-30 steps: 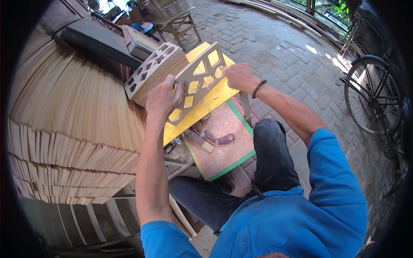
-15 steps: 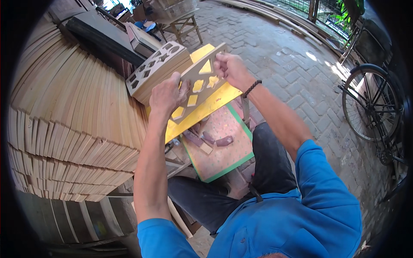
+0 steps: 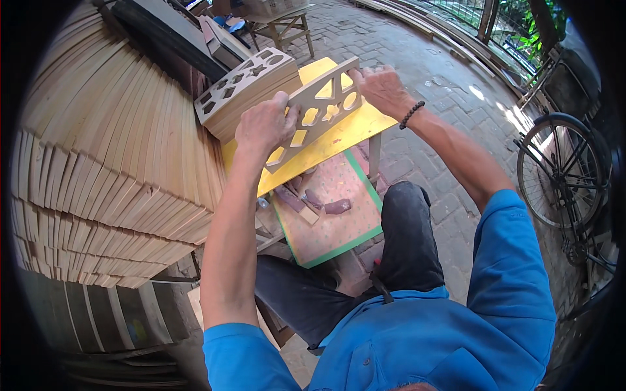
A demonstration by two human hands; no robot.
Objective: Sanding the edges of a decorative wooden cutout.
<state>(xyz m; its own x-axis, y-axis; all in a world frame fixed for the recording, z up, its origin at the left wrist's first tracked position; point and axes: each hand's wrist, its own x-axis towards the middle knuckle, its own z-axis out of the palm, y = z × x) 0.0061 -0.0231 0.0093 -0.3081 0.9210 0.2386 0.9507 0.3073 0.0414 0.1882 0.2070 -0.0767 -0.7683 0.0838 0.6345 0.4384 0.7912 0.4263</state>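
Observation:
A wooden board with cut-out shapes (image 3: 316, 131) is tilted up on a yellow board (image 3: 365, 126). My left hand (image 3: 264, 127) grips it at its left part, fingertips hidden behind the edge. My right hand (image 3: 383, 90), with a beaded bracelet at the wrist, grips its right end. Just behind and left sits a stack of similar cut-out boards (image 3: 228, 111). Below, on a pink panel with green edging (image 3: 349, 244), lie several purple pieces (image 3: 338, 206) and a small wood block.
Tall stacks of wooden slats (image 3: 124, 156) fill the left side. A dark machine or bench (image 3: 166, 36) and a wooden stool (image 3: 297, 29) stand behind. A bicycle (image 3: 561, 173) stands at the right, and long planks (image 3: 417, 16) lie along a fence on the paved ground.
Both hands and the held board have shifted slightly right and up in the picture since half a second ago, along with a slight shift of the whole view.

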